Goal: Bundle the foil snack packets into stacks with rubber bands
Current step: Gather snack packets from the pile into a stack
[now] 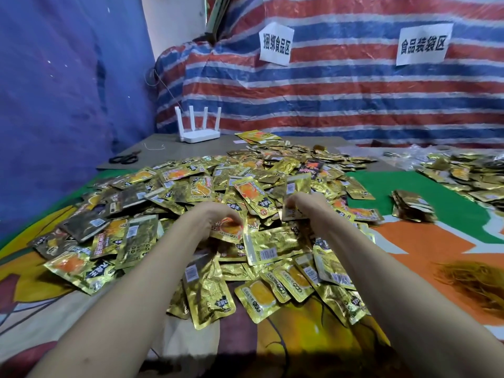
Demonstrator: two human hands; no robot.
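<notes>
1. Centre of the frame: a broad loose pile of gold foil snack packets (191,192) lies on the brightly printed cloth (450,241) that covers the table (163,148). Some are face up with orange print, others show barcode labels.
2. Right of centre, a blurred stack of gold packets (411,205) sits on the green part of the cloth, apart from the pile. A second spread of packets (469,175) lies at the upper right.
3. Lower right edge — a tangled heap of tan rubber bands (474,285).
4. The left hand (218,218) is palm down over the pile's middle, its fingers curled onto an orange-printed packet (227,230) and pinching it.
5. The right hand (305,204), near the left, curls its fingers round a few upright gold packets (297,186) — held on edge above the pile.
6. Upper left, on bare grey table: a white four-antenna router (200,132) and black scissors (125,159).
</notes>
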